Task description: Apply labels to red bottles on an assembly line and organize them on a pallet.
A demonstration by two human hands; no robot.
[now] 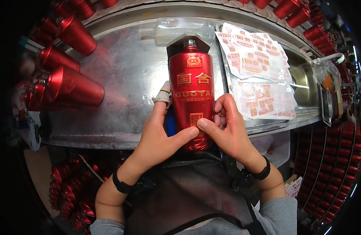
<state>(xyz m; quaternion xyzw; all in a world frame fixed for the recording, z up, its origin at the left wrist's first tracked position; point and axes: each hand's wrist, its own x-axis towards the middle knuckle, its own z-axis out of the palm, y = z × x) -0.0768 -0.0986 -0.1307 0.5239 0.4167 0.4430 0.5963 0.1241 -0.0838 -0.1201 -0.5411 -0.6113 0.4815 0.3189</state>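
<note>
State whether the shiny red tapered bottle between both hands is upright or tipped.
Tipped: the bottle has its gold-printed front upward, neck pointing away from the person.

Glossy bottle (pixel 192 105), smooth metal worktop (pixel 129 78)

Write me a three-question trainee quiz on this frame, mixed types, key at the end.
1. True or false: the red bottle being held has its neck pointing toward the person's body.

2. Multiple choice: what lies on the right part of the metal worktop?
A) a coil of rope
B) white sheets with red and gold labels
C) a pair of scissors

3. Fill in: the pale finger covering is worn on the person's ____.

Key:
1. False; the neck points away.
2. B
3. left hand
</note>
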